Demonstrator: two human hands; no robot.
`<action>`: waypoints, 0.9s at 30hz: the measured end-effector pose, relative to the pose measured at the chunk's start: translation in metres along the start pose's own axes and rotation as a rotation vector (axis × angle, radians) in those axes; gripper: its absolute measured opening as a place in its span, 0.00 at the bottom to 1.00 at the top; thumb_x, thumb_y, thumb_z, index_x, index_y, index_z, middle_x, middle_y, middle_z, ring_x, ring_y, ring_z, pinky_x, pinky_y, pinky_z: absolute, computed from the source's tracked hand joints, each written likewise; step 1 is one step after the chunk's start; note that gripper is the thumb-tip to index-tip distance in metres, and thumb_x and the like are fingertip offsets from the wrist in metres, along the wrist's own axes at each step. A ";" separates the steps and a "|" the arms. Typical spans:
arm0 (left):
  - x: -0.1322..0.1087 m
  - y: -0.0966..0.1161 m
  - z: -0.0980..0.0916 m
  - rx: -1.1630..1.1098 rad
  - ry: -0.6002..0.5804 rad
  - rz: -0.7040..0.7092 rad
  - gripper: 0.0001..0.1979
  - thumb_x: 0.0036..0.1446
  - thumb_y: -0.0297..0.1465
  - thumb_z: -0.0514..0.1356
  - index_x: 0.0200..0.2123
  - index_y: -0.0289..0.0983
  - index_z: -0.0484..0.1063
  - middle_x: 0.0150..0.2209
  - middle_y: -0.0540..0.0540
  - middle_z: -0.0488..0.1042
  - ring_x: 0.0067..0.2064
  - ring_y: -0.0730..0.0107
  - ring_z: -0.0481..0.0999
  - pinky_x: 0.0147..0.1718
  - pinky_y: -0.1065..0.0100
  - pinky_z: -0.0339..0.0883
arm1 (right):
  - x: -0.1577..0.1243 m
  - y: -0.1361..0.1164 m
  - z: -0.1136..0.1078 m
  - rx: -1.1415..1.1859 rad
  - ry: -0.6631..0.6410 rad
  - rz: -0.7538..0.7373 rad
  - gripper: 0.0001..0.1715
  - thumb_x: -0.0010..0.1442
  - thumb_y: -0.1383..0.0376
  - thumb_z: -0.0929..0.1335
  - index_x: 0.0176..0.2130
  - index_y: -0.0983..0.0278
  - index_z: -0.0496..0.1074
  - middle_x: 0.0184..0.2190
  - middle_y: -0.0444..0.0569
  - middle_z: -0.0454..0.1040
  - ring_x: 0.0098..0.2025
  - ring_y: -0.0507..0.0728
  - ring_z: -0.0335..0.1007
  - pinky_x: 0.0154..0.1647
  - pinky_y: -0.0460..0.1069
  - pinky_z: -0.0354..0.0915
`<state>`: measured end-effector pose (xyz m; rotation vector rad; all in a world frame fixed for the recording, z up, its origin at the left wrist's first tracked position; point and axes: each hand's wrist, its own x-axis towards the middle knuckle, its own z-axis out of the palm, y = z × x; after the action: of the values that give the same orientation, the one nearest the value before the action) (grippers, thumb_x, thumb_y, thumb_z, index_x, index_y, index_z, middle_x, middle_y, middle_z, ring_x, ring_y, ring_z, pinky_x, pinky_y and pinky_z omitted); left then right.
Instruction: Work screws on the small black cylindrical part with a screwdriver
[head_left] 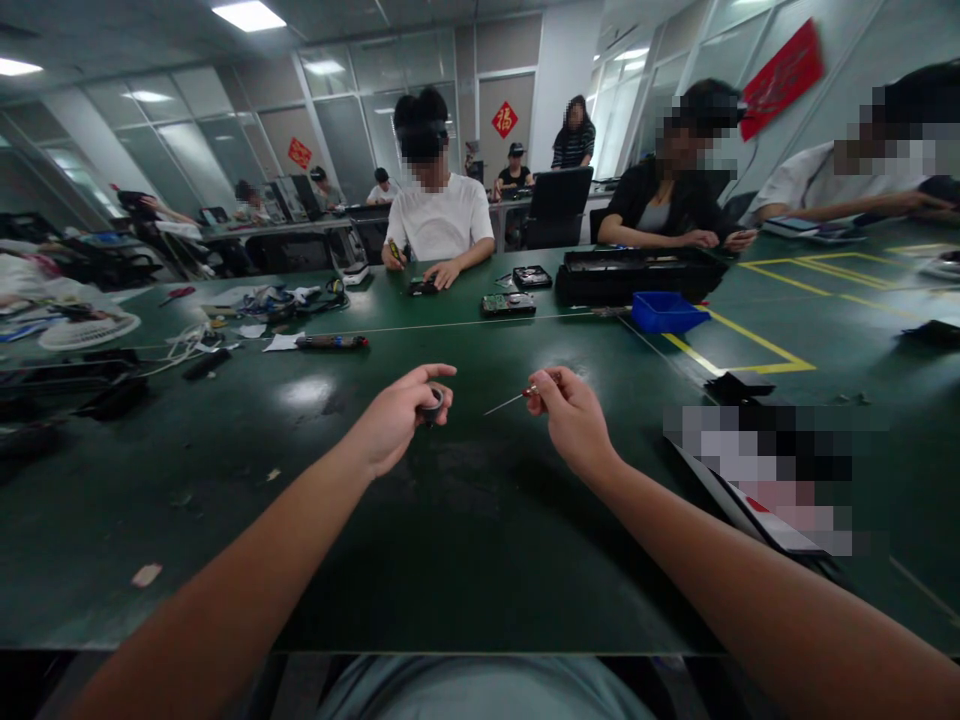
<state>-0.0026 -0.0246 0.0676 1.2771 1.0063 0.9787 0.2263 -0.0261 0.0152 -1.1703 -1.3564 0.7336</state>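
Observation:
Over the green table (480, 560), my right hand (574, 415) grips a thin screwdriver (506, 404) with a reddish handle. Its metal shaft points left, toward my other hand. My left hand (405, 410) is closed on a small black round piece (431, 405), held between thumb and fingers, with the index finger stretched out to the right. The piece looks like a short ring or roll; its exact kind is hard to make out. A gap separates the screwdriver's tip from the black piece.
Across the table a person in white (439, 215) works on a small dark device. Hard drives (508, 304), a blue bin (667, 312) and a long black casing (637, 277) lie ahead. Cables (277, 298) and parts crowd the left. At right is a partly blurred flat object (720, 490).

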 end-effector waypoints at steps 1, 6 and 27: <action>-0.001 -0.006 0.006 0.050 -0.016 -0.005 0.23 0.47 0.25 0.53 0.49 0.35 0.69 0.33 0.46 0.69 0.31 0.67 0.67 0.35 0.64 0.61 | 0.000 0.000 0.000 -0.003 0.002 -0.001 0.15 0.67 0.54 0.63 0.36 0.61 0.70 0.27 0.45 0.72 0.30 0.55 0.69 0.34 0.51 0.65; 0.001 -0.038 0.020 0.453 -0.036 0.035 0.21 0.54 0.29 0.53 0.52 0.39 0.69 0.38 0.44 0.71 0.40 0.60 0.70 0.43 0.59 0.63 | 0.001 0.004 0.002 0.010 -0.004 0.018 0.15 0.66 0.53 0.63 0.38 0.61 0.70 0.30 0.46 0.74 0.31 0.55 0.69 0.35 0.52 0.66; 0.018 -0.070 -0.007 0.818 0.039 0.383 0.18 0.58 0.24 0.63 0.51 0.41 0.73 0.52 0.46 0.75 0.55 0.61 0.71 0.59 0.55 0.62 | -0.006 -0.003 0.005 0.094 -0.200 0.035 0.15 0.65 0.54 0.66 0.43 0.63 0.70 0.31 0.45 0.74 0.23 0.51 0.73 0.29 0.50 0.70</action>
<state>-0.0028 -0.0087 -0.0032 2.1937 1.2794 0.8965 0.2197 -0.0317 0.0155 -1.0706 -1.4523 0.9497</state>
